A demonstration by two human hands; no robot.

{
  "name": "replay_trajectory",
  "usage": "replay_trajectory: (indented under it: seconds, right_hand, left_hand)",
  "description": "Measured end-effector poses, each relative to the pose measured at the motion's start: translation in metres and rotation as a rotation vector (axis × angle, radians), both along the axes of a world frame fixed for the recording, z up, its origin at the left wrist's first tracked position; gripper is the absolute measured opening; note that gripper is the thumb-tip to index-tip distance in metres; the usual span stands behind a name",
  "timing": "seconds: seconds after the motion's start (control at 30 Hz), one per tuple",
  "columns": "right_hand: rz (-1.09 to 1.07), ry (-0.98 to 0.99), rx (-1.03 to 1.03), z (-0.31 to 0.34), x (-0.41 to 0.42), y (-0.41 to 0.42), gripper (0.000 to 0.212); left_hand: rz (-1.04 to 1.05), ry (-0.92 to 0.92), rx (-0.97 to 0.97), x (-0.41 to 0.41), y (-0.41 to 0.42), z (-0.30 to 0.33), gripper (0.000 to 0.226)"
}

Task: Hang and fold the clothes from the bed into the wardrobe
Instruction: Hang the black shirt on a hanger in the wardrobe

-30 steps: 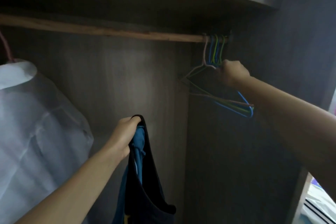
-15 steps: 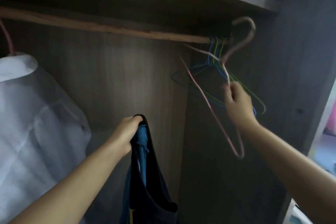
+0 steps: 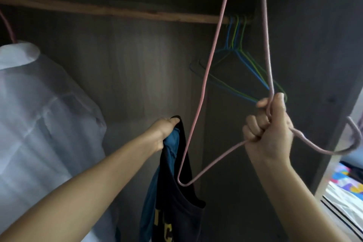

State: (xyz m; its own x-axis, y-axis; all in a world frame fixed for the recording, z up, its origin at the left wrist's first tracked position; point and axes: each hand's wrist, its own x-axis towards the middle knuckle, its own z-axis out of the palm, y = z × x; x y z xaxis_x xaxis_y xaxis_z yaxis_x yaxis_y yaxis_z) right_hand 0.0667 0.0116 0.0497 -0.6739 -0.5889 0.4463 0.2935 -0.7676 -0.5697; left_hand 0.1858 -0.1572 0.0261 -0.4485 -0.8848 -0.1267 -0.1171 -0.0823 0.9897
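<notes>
Both hands grip: right hand [image 3: 269,129] has pulled pink hanger [image 3: 206,76] off rail [image 3: 117,11].

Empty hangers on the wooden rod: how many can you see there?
About 4, an uncertain count: the blue and green empty hangers bunch at the right end of the wooden rod, overlapping. The right hand holds a pink hanger off it.

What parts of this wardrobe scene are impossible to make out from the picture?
Head view only:
- Pink hanger: its top runs past the upper edge.
- Dark top: lower part cut off below; its yellow print is unreadable.
- White shirt: cut off at the left edge.
- Bed: mostly hidden behind the wardrobe side.
</notes>
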Motion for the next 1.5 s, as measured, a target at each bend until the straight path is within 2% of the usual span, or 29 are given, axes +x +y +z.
replay_trajectory:
  seconds: [0.1, 0.23, 0.4, 0.53, 0.6, 0.67, 0.77, 0.87, 0.97, 1.03, 1.1, 1.2, 1.27, 1.4, 1.5]
  right_hand:
    - [0.021, 0.159, 0.093, -0.035, 0.015, -0.012, 0.041]
    - [0.164, 0.398, 0.405, -0.079, 0.005, -0.021, 0.054]
    - [0.266, 0.768, 0.782, -0.057, -0.022, -0.005, 0.040]
    - [0.256, 1.020, 1.066, -0.044, -0.032, 0.004, 0.039]
    - [0.245, 1.115, 1.225, -0.044, -0.031, 0.007, 0.038]
    - [0.269, 1.091, 1.239, -0.038, -0.029, 0.008, 0.038]
    - [0.394, 0.943, 1.120, -0.022, -0.021, 0.000, 0.037]
    - [0.522, 0.933, 1.155, -0.022, 0.000, -0.016, 0.036]
    - [0.595, 1.071, 1.202, -0.020, 0.007, -0.022, 0.034]
    - [0.624, 1.060, 1.188, -0.010, 0.004, -0.022, 0.034]
    - [0.635, 1.072, 1.197, -0.008, 0.010, -0.032, 0.035]
    - [0.600, 1.090, 1.258, -0.021, 0.032, -0.058, 0.033]
    - [0.569, 1.012, 1.248, -0.019, 0.033, -0.071, 0.032]
    - [0.582, 0.780, 1.192, 0.006, 0.022, -0.082, 0.030]
    - [0.613, 0.679, 1.225, 0.008, 0.030, -0.095, 0.022]
  left_hand:
    - [-0.024, 0.058, 0.050, 0.001, 0.006, 0.008, 0.022]
    - [0.025, 0.157, 0.097, 0.026, -0.007, 0.023, 0.027]
    - [0.129, 0.254, 0.208, 0.059, -0.033, 0.016, 0.024]
    - [0.191, 0.207, 0.259, 0.065, -0.044, -0.006, 0.015]
    - [0.181, 0.064, 0.144, 0.060, -0.043, -0.013, 0.012]
    - [0.127, -0.157, -0.133, 0.051, -0.037, -0.018, 0.019]
    - [-0.022, -0.503, -0.540, 0.039, -0.036, -0.025, 0.036]
    - [-0.043, -0.744, -0.725, 0.039, -0.038, -0.028, 0.037]
    - [0.045, -0.742, -0.665, 0.056, -0.051, -0.027, 0.038]
    - [0.076, -0.769, -0.613, 0.069, -0.058, -0.026, 0.038]
    - [0.027, -0.848, -0.699, 0.071, -0.058, -0.025, 0.032]
    - [-0.180, -0.888, -0.909, 0.055, -0.045, -0.031, 0.014]
    - [-0.240, -0.829, -0.914, 0.054, -0.045, -0.035, 0.018]
    - [-0.124, -0.437, -0.570, 0.083, -0.072, -0.028, 0.015]
    - [-0.104, -0.426, -0.640, 0.086, -0.070, -0.029, 0.022]
